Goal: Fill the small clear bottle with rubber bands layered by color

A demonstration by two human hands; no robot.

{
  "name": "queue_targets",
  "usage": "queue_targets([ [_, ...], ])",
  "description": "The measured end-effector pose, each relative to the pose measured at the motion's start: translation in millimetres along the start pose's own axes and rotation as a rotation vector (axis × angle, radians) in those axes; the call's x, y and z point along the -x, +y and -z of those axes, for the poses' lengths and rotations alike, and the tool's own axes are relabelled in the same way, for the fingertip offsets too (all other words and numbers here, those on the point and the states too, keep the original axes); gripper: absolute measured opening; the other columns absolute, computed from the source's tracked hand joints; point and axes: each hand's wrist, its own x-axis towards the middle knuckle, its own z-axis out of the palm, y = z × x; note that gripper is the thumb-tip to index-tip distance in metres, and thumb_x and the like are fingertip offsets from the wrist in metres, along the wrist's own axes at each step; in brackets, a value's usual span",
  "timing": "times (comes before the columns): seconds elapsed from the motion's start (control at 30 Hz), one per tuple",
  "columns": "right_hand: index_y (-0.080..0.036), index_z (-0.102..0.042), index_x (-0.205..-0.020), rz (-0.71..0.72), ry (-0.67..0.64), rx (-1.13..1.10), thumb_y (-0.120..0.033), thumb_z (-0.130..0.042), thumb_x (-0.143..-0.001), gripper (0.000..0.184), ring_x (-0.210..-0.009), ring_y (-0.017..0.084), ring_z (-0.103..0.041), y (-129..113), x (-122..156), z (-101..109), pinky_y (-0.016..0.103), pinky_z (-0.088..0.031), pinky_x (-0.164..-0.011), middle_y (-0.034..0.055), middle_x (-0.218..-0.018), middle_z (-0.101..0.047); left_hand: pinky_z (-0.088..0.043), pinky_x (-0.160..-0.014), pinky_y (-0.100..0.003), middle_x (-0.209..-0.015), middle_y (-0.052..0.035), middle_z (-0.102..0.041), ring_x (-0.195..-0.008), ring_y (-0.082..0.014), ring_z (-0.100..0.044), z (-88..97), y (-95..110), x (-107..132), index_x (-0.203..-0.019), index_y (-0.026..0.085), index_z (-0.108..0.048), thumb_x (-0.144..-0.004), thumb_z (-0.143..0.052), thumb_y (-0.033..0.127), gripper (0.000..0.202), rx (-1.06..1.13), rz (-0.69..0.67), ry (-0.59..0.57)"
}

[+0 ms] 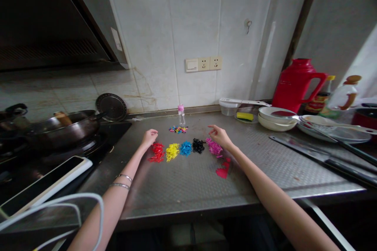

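This is a kitchen, most likely one in a home. At the left, a dark metal range hood [44, 15] with a slotted grille hangs above a glossy black hob [119, 132], on which a round, dark metal pan [70, 132] sits. A patterned silver metal counter [188, 194] runs along a wall of pale grey, stained tiles [147, 19], fitted with cream plastic sockets [204, 63]. Kitchenware crowds the right: stacked round white bowls [277, 126], a long flat utensil [303, 151] with a black handle, a yellow-and-green sponge [244, 117], a red plastic jug [293, 86] with a loop handle, and a dark sauce bottle [318, 101] with a yellow cap
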Motion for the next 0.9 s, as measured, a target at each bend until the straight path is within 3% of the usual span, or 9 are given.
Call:
queue_targets([
  [0.27, -0.019, -0.061, -0.099, 0.055, -0.18, 0.105, -0.011, -0.047, -0.065, 0.038, -0.071, 0.012, -0.057, -18, -13, -18, 0.021, -0.042, -0.07, 0.0028, -0.087, -0.064, -0.029, -0.035, -0.014, -0.07, -0.0028, -0.059, -0.041, -0.0046, -0.044, -2.2, 2, 6, -0.091, 0.012, -0.057, -0.069, -0.045, 0.014, 0.025, 0.078, 0.012, -0.008],
  [0.4, -0.019, -0.066, -0.089, 0.1, -0.224, 0.181, -0.005, -0.044, -0.064, 0.037, -0.088, 0.015, -0.055, -25, -28, -38, 0.022, -0.04, -0.081, 0.0048, -0.103, -0.06, -0.034, -0.041, -0.015, -0.067, -0.0036, -0.061, -0.045, -0.006, -0.047, -4.1, 0, 5, -0.085, 0.011, -0.061, -0.068, -0.045, 0.013, 0.023, 0.054, -0.026, 0.007],
  [0.5, -0.018, -0.065, -0.094, 0.119, -0.259, 0.201, -0.005, -0.044, -0.065, 0.038, -0.097, 0.017, -0.053, -28, -41, -55, 0.022, -0.037, -0.087, 0.0061, -0.109, -0.057, -0.037, -0.045, -0.016, -0.066, -0.0046, -0.062, -0.049, -0.0075, -0.05, -2.5, 0, 3, -0.085, 0.01, -0.062, -0.068, -0.045, 0.013, 0.024, 0.062, -0.055, 0.017],
  [0.67, -0.017, -0.062, -0.102, 0.08, -0.314, 0.312, -0.008, -0.044, -0.071, 0.037, -0.1, 0.019, -0.051, -33, -63, -82, 0.025, -0.036, -0.087, 0.0089, -0.109, -0.058, -0.041, -0.05, -0.019, -0.068, -0.005, -0.064, -0.053, -0.0095, -0.053, 6.7, 2, 0, -0.086, 0.011, -0.063, -0.066, -0.046, 0.015, 0.026, 0.095, -0.057, 0.085],
  [0.9, -0.019, -0.067, -0.088, 0.061, -0.373, 0.417, -0.012, -0.044, -0.074, 0.027, -0.098, 0.026, -0.051, -42, -70, -100, 0.034, -0.04, -0.08, 0.0115, -0.095, -0.064, -0.042, -0.053, -0.02, -0.071, -0.0062, -0.065, -0.054, -0.0098, -0.053, 10.9, 5, -1, -0.087, 0.01, -0.063, -0.068, -0.045, 0.018, 0.027, 0.101, -0.082, 0.114],
])
